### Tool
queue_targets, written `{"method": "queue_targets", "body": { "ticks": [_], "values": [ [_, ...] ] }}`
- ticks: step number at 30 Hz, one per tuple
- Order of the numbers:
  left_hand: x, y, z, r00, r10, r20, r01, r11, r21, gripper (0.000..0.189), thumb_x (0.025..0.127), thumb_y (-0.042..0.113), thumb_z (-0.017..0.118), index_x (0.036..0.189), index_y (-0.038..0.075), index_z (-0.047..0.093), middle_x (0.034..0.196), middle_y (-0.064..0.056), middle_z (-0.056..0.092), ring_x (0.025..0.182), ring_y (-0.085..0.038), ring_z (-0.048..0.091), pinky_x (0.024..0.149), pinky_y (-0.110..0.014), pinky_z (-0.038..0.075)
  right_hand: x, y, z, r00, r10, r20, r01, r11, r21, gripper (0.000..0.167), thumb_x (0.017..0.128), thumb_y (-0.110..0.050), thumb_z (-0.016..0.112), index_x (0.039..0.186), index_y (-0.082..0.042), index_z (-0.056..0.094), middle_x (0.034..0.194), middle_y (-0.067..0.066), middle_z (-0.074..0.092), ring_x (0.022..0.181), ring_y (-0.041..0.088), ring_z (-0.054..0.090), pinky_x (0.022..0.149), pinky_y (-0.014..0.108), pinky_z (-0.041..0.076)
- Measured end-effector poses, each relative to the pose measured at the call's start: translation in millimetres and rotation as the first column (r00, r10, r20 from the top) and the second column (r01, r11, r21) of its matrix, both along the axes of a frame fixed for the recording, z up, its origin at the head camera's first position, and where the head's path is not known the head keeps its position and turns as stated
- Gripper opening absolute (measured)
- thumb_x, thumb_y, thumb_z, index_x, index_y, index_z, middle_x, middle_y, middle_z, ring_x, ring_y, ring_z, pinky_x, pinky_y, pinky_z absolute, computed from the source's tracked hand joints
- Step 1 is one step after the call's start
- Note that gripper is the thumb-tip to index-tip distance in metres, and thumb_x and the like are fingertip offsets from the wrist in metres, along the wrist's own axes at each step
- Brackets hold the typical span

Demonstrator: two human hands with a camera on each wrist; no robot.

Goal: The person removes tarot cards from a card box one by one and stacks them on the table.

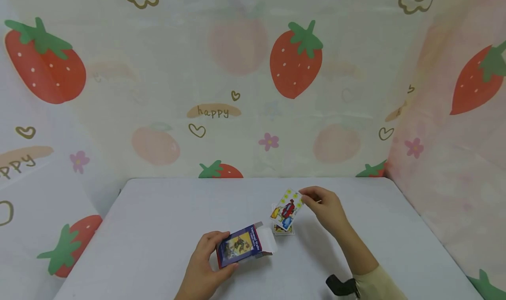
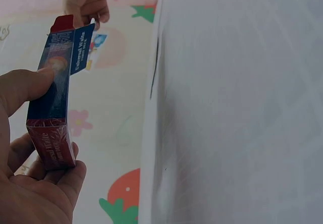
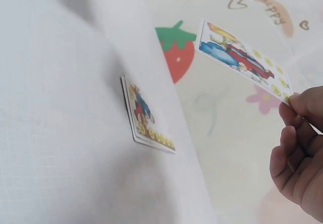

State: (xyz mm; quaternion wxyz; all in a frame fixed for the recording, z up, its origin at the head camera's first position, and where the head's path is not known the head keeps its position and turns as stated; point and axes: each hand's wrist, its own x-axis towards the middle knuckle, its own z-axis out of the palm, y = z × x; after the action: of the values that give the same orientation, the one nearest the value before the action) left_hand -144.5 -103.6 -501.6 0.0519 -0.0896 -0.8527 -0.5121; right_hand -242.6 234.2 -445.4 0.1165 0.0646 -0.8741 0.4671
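Note:
My left hand [image 1: 207, 263] grips a dark blue and red card box [image 1: 239, 245] labelled "Universal Waite"; its end flap hangs open toward the right. In the left wrist view, the thumb lies along one face of the box [image 2: 53, 82] and the fingers are under it. My right hand [image 1: 327, 208] pinches one illustrated card [image 1: 287, 209] by a corner, between thumb and fingertips. This card shows yellow discs and a red and blue figure, and is held above a small stack of cards [image 3: 146, 115] lying face up on the table. The box's inside cannot be seen.
A white-covered table [image 1: 158, 221] carries the stack. Behind it and at both sides hangs a cloth backdrop [image 1: 253, 128] printed with strawberries, flowers and hearts. A black strap-like piece [image 1: 341, 286] sits by the right sleeve [image 1: 377, 283].

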Motion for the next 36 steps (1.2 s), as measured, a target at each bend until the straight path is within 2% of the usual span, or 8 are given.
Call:
{"method": "queue_targets", "body": {
  "ticks": [8,14,20,31,36],
  "values": [
    [0.1,-0.3,0.0,1.000,-0.014,0.003,0.014,1.000,0.009,0.071,0.074,0.021,0.093,0.136,0.030,0.060,0.136,0.006,0.050,0.123,-0.018,0.053,0.109,-0.049,0.048,-16.8,-5,-4.9,0.999,0.034,0.022,-0.034,0.999,0.017,0.018,0.099,-0.016,0.069,0.114,-0.008,0.075,0.099,0.005,0.073,0.088,0.018,0.063,0.070,0.029,0.051],
    [-0.1,-0.6,-0.9,1.000,-0.019,-0.002,0.019,1.000,0.007,0.071,0.075,0.020,0.093,0.137,0.030,0.060,0.137,0.006,0.050,0.122,-0.018,0.052,0.109,-0.049,0.048,-29.5,-9,-6.6,0.997,0.062,0.037,-0.064,0.996,0.056,0.016,0.100,-0.017,0.067,0.113,-0.012,0.075,0.099,0.003,0.073,0.090,0.018,0.063,0.073,0.032,0.051],
    [-0.1,-1.4,-0.4,1.000,-0.029,0.001,0.029,1.000,0.005,0.071,0.076,0.022,0.092,0.138,0.029,0.060,0.137,0.004,0.049,0.122,-0.019,0.052,0.109,-0.050,0.048,-36.8,-12,-8.7,0.995,0.085,0.056,-0.089,0.994,0.062,0.015,0.101,-0.014,0.066,0.112,-0.010,0.075,0.100,0.004,0.073,0.091,0.019,0.063,0.075,0.032,0.051],
    [0.9,-0.6,2.0,1.000,-0.026,-0.004,0.027,0.999,0.027,0.072,0.074,0.015,0.092,0.137,0.031,0.060,0.137,0.006,0.049,0.122,-0.018,0.053,0.110,-0.050,0.047,-51.5,-10,-27.1,0.991,0.090,0.104,-0.095,0.995,0.043,0.014,0.101,-0.013,0.065,0.111,-0.010,0.074,0.102,0.005,0.072,0.094,0.019,0.062,0.077,0.032,0.051],
    [0.9,-0.6,1.6,1.000,-0.028,0.001,0.028,0.999,0.018,0.070,0.075,0.019,0.092,0.137,0.030,0.060,0.137,0.005,0.049,0.122,-0.019,0.052,0.109,-0.050,0.048,-56.7,-10,-34.0,0.986,0.098,0.132,-0.102,0.995,0.022,0.014,0.101,-0.012,0.065,0.111,-0.009,0.074,0.104,0.005,0.072,0.095,0.020,0.063,0.079,0.032,0.052]
  ]
}}
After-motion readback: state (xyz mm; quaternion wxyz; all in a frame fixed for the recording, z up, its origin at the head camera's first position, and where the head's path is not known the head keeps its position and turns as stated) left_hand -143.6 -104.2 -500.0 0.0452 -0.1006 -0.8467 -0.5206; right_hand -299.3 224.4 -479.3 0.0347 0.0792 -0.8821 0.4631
